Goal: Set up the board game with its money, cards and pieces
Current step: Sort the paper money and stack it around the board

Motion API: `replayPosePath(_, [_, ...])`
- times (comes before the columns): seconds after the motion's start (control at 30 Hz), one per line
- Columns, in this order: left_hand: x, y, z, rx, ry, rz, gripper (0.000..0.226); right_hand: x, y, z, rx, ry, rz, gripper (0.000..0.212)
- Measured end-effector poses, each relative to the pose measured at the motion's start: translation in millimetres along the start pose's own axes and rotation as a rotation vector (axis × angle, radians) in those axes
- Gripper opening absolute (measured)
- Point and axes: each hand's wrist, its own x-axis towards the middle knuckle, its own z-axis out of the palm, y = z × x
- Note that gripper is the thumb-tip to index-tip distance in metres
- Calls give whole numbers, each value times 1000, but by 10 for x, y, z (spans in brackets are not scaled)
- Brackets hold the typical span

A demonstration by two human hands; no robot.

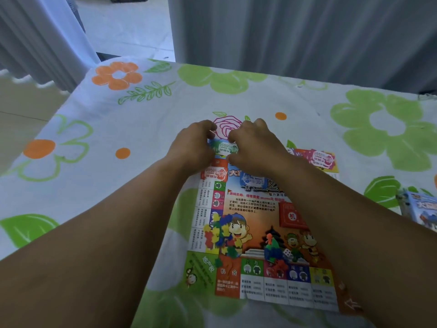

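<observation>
Flat on the flower-printed cloth [142, 129] of the desk, close to the near edge: a paper game board [250, 209], bright with cartoon figures, Chinese print and coloured property squares round its rim. On it, a heap of small coloured plastic pieces [220, 233] at the left, a few tokens [272, 249] beside a white die [286, 252] low in the middle, a red card deck [290, 215] at the right, and a blue note stack [254, 181] and an orange-red note stack [214, 174] toward the far end. Just off the far right corner, a pink note stack [322, 158].

Cut off by the right frame edge, a blue game box [423, 209]. Right side of the board hidden under the right forearm; print too small to read.

Both hands at the board's far edge, fingers curled: left hand [191, 145] and right hand [253, 143] pinching opposite ends of a green note stack [223, 147]. Cannot tell whether that stack touches the board.
</observation>
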Motion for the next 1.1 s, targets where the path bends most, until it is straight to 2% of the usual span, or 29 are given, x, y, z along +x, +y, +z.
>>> replayPosePath(0.4, [9, -44, 31, 27, 24, 32, 55, 32, -90, 81, 41, 5, -7, 27])
replayPosePath(0.63, [-2, -14, 33, 61, 14, 44, 58, 20, -6, -20, 56, 15, 27, 35])
replayPosePath(0.87, [-12, 17, 29, 92, 6, 44, 54, 37, -13, 32, 81, -12, 38, 26])
replayPosePath(1.1, [-11, 32, 18, 108, 2, 36, 48, 37, -7, 31, 148, 12, 25, 37])
